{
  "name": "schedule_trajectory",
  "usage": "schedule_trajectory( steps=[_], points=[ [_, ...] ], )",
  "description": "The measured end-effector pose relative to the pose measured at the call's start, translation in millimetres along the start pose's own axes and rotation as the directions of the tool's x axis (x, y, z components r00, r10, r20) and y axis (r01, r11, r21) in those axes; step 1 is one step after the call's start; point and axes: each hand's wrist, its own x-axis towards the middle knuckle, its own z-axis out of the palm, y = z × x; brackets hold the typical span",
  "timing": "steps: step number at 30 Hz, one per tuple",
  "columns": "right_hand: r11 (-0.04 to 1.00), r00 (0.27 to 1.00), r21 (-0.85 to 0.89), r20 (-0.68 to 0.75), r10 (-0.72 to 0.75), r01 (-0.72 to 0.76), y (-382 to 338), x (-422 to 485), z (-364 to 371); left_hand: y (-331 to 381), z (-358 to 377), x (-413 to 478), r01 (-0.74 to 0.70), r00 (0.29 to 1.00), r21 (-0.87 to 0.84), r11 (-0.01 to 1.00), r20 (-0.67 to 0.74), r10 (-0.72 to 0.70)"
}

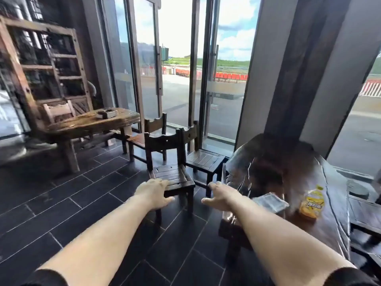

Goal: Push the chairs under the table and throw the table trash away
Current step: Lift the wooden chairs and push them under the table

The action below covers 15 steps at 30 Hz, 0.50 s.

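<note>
reaching for the nearest chair

both arms are stretched forward. the left hand (153, 194) is spread open, palm down, over the near left corner of the nearest chair (172, 176), seemingly touching the seat edge but gripping nothing. the right hand (219, 196) is open too, fingers loosely curled, empty, just right of that chair's seat.

the chair stands out on the dark tile floor (82, 195), its back towards the window, left of the dark slab table (268, 162). a second chair (204, 157) stands just beyond it, beside the table's far end. on the table lie a yellow snack packet (311, 202) and a clear plastic wrapper (270, 203), likely the trash.

to do this well, take the seat by both side edges, turn the chair to face the table, and slide it low and straight so the legs do not catch on the tile joints.
</note>
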Motion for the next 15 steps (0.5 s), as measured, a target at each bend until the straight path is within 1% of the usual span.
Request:
schedule_trajectory(
  steps=[2, 6, 10, 15],
  points=[
    [1.000, 1.000, -0.004, -0.001, -0.021, 0.021, -23.5, 29.3, -0.3, -28.8, -1.5, 11.9, 0.026, 1.000, -0.025, 0.999, 0.000, -0.026],
    [0.997, 0.997, -0.016, 0.016, -0.076, 0.076, -80.2, 94.3, -2.0, -98.5, -5.0, 41.3, 0.080, 0.996, -0.028, 0.996, 0.033, -0.079],
    [0.993, 0.993, -0.023, 0.032, -0.115, 0.115, -130.9, 155.3, 4.2, -165.1, -10.2, 65.2, 0.133, 0.991, -0.028, 0.991, 0.033, -0.132],
    [0.986, 0.986, -0.044, 0.056, -0.155, 0.158, -176.9, 223.3, 5.4, -233.5, -10.7, 94.1, 0.199, 0.980, -0.052, 0.979, 0.045, -0.196]
  ],
)
